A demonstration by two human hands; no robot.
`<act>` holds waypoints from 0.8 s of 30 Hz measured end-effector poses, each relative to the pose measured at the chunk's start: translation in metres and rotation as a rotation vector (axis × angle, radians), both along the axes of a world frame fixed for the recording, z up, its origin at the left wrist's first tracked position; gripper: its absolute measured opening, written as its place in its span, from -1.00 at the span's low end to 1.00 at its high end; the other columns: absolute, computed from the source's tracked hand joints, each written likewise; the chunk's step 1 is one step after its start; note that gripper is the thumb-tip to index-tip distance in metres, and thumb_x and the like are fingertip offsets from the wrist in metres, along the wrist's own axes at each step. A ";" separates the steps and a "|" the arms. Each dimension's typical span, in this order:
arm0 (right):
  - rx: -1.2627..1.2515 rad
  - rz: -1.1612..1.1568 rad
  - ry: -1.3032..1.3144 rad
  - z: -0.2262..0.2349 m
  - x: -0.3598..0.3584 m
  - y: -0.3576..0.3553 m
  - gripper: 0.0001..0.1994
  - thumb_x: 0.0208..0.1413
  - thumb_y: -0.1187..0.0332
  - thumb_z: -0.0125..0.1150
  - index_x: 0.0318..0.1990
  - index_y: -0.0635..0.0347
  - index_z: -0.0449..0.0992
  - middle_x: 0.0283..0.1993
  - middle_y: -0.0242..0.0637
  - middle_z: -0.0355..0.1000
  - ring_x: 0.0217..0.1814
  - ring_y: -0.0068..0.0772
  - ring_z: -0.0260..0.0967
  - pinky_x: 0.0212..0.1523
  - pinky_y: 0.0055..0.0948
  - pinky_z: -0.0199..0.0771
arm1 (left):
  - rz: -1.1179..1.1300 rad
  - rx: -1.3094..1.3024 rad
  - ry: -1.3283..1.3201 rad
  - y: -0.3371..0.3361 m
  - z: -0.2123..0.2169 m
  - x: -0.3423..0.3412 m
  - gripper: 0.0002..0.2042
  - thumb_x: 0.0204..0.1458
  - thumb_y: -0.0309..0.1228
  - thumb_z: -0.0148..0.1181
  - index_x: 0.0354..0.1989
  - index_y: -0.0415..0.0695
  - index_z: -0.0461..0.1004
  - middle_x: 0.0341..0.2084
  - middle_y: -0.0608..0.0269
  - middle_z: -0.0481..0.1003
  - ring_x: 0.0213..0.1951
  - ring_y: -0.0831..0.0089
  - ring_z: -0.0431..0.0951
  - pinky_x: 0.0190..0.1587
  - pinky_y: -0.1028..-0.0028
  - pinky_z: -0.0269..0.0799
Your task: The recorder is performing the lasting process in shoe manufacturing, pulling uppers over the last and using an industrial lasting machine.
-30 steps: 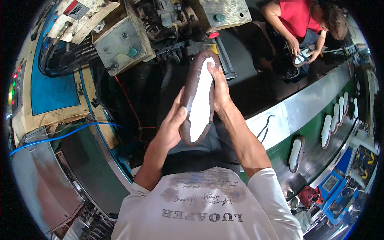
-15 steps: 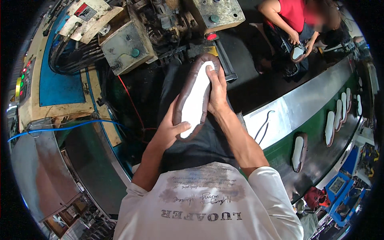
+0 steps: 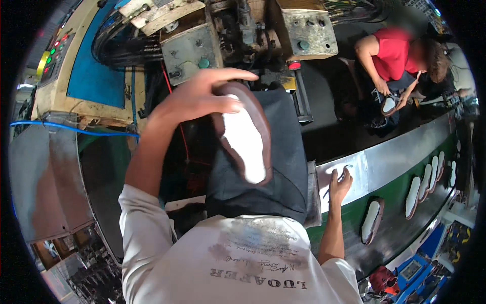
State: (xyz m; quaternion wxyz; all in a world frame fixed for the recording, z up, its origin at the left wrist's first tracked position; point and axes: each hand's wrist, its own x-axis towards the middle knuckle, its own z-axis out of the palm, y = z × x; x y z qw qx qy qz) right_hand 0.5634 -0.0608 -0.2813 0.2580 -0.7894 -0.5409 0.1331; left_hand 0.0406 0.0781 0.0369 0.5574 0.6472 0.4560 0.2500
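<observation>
Left hand (image 3: 195, 99) clamps brown shoe (image 3: 243, 134), white insole up for viewing; right hand (image 3: 340, 183), fingers apart, braces on metal rail (image 3: 400, 152) beside shoe.

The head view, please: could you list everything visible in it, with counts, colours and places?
Shoe: one, brown upper with white insole, held up at centre.
Machine: one, cream and grey with green buttons, at top.
Control panel: one, red and green lights, upper left.
Blue hose: one, along the left.
Conveyor: one, steel rim, green belt, at right.
Soles on the belt: about six, white, at right.
Co-worker: one, red shirt, upper right, handling a shoe.
Left hand: grips the shoe.
Right hand: rests on the conveyor rim by a thin tool.
</observation>
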 end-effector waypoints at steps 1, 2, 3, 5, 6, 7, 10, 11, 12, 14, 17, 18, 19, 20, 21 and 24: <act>-0.076 -0.135 -0.088 -0.014 0.013 -0.014 -0.34 0.20 0.00 0.51 0.26 0.35 0.54 0.12 0.22 0.46 0.17 0.30 0.39 0.26 0.21 0.38 | -0.057 -0.113 -0.058 0.014 -0.020 0.017 -0.32 0.16 -0.36 0.46 0.49 -0.19 0.42 -0.05 0.22 0.67 -0.02 0.56 0.61 0.05 0.46 0.56; -0.125 -0.160 -0.127 -0.029 0.025 -0.030 -0.34 0.16 -0.04 0.52 0.20 0.33 0.55 0.12 0.25 0.45 0.16 0.31 0.39 0.24 0.23 0.39 | -0.184 -0.150 -0.100 0.030 -0.050 0.032 -0.29 0.18 -0.32 0.48 0.52 -0.19 0.38 -0.06 0.22 0.67 -0.03 0.54 0.62 0.06 0.46 0.55; -0.177 -0.184 -0.161 -0.037 0.034 -0.041 -0.34 0.13 -0.09 0.53 0.13 0.31 0.56 0.13 0.27 0.43 0.16 0.32 0.38 0.22 0.25 0.39 | -0.245 -0.159 -0.114 0.041 -0.083 0.048 -0.29 0.21 -0.28 0.48 0.51 -0.20 0.38 -0.03 0.22 0.66 -0.01 0.51 0.60 0.09 0.45 0.54; -0.204 -0.255 -0.249 -0.032 0.017 -0.046 -0.40 0.11 -0.10 0.53 0.03 0.27 0.56 0.06 0.23 0.45 0.17 0.32 0.38 0.19 0.27 0.40 | -0.104 -0.187 -0.108 0.050 -0.146 0.087 -0.28 0.20 -0.28 0.47 0.51 -0.22 0.37 0.09 0.13 0.64 0.09 0.43 0.60 0.20 0.40 0.52; -0.127 -0.266 -0.301 -0.038 0.016 -0.053 -0.40 0.10 -0.09 0.54 0.05 0.25 0.57 0.00 0.21 0.48 0.12 0.36 0.41 0.16 0.27 0.43 | -0.041 -0.136 -0.059 0.053 -0.168 0.109 -0.25 0.17 -0.26 0.48 0.51 -0.23 0.36 0.15 0.05 0.62 0.16 0.35 0.59 0.25 0.36 0.49; -0.164 -0.287 -0.273 -0.038 0.013 -0.053 -0.48 0.10 0.00 0.55 0.01 0.25 0.60 -0.07 0.19 0.51 0.04 0.32 0.45 0.13 0.20 0.46 | 0.031 -0.087 -0.007 0.050 -0.188 0.127 -0.23 0.14 -0.23 0.49 0.51 -0.24 0.35 0.21 -0.03 0.60 0.23 0.27 0.59 0.31 0.32 0.47; -0.165 -0.306 -0.159 -0.032 0.004 -0.049 -0.60 0.11 0.18 0.55 -0.04 0.28 0.63 -0.12 0.17 0.52 -0.01 0.25 0.48 0.09 0.12 0.49 | 0.168 -0.036 0.174 0.029 -0.211 0.157 -0.13 0.05 -0.22 0.53 0.52 -0.25 0.27 0.30 -0.27 0.52 0.34 -0.08 0.54 0.38 0.19 0.44; -0.198 -0.290 -0.123 -0.017 -0.003 -0.046 -0.62 0.11 0.23 0.55 -0.03 0.29 0.64 -0.14 0.15 0.52 0.00 0.24 0.48 0.07 0.10 0.50 | 0.200 -0.050 0.135 0.020 -0.204 0.159 -0.14 0.05 -0.22 0.53 0.52 -0.24 0.26 0.31 -0.27 0.51 0.34 -0.10 0.54 0.37 0.18 0.45; -0.203 -0.275 -0.150 -0.017 -0.001 -0.046 -0.59 0.12 0.24 0.53 0.03 0.33 0.64 -0.13 0.15 0.52 0.03 0.24 0.49 0.05 0.09 0.53 | 0.286 -0.004 0.215 0.011 -0.196 0.161 -0.24 0.10 -0.23 0.50 0.45 -0.25 0.33 0.23 -0.28 0.56 0.27 -0.11 0.60 0.31 0.15 0.50; -0.166 -0.275 -0.076 -0.013 0.005 -0.053 -0.59 0.13 0.25 0.51 0.04 0.35 0.64 -0.12 0.15 0.52 0.02 0.25 0.50 0.06 0.09 0.53 | 0.328 -0.025 0.172 0.002 -0.198 0.157 -0.31 0.13 -0.24 0.49 0.40 -0.25 0.38 0.18 -0.28 0.58 0.22 -0.13 0.63 0.27 0.14 0.53; -0.149 -0.162 -0.086 -0.007 0.027 -0.065 -0.53 0.27 0.17 0.35 0.12 0.44 0.58 -0.12 0.20 0.53 -0.16 0.19 0.56 -0.03 0.02 0.60 | 0.370 0.024 0.152 -0.001 -0.197 0.154 -0.53 0.24 -0.30 0.37 0.23 -0.33 0.50 0.03 -0.31 0.63 0.08 -0.22 0.67 0.18 0.07 0.58; -0.197 -0.218 0.103 -0.009 0.028 -0.065 -0.56 0.31 0.18 0.25 0.09 0.46 0.59 -0.16 0.15 0.54 -0.26 0.04 0.56 -0.16 -0.06 0.60 | 0.320 0.181 0.273 0.000 -0.196 0.153 -0.56 0.27 -0.31 0.31 0.21 -0.37 0.51 0.01 -0.34 0.62 0.07 -0.26 0.66 0.17 0.04 0.58; -0.244 -0.277 0.290 -0.002 0.029 -0.062 -0.58 0.36 0.19 0.16 0.07 0.47 0.59 -0.20 0.09 0.56 -0.35 -0.11 0.55 -0.29 -0.14 0.60 | 0.263 0.337 0.390 -0.001 -0.194 0.154 -0.58 0.30 -0.33 0.25 0.19 -0.41 0.51 -0.02 -0.37 0.62 0.05 -0.30 0.65 0.16 0.00 0.58; -0.251 -0.277 0.291 0.005 0.028 -0.058 -0.58 0.36 0.19 0.16 0.07 0.47 0.59 -0.20 0.09 0.56 -0.35 -0.11 0.55 -0.29 -0.14 0.60 | 0.208 0.355 0.493 -0.002 -0.185 0.156 -0.59 0.34 -0.37 0.17 0.20 -0.46 0.50 -0.04 -0.40 0.62 0.02 -0.32 0.65 0.15 -0.05 0.57; -0.251 -0.338 0.771 0.011 0.027 -0.054 -0.59 0.40 0.18 0.14 0.05 0.46 0.59 -0.23 0.04 0.56 -0.39 -0.17 0.54 -0.34 -0.20 0.57 | 0.205 0.351 0.495 0.000 -0.179 0.158 -0.59 0.34 -0.37 0.17 0.20 -0.46 0.50 -0.04 -0.40 0.62 0.02 -0.32 0.65 0.15 -0.05 0.57; -0.370 -0.263 1.262 0.063 -0.005 -0.020 -0.60 0.51 0.14 0.13 -0.02 0.42 0.57 -0.30 -0.10 0.56 -0.46 -0.30 0.50 -0.41 -0.31 0.53 | 0.045 0.320 0.670 0.003 -0.168 0.161 -0.62 0.33 -0.42 0.17 0.19 -0.47 0.51 -0.04 -0.44 0.62 -0.04 -0.38 0.66 0.08 -0.07 0.60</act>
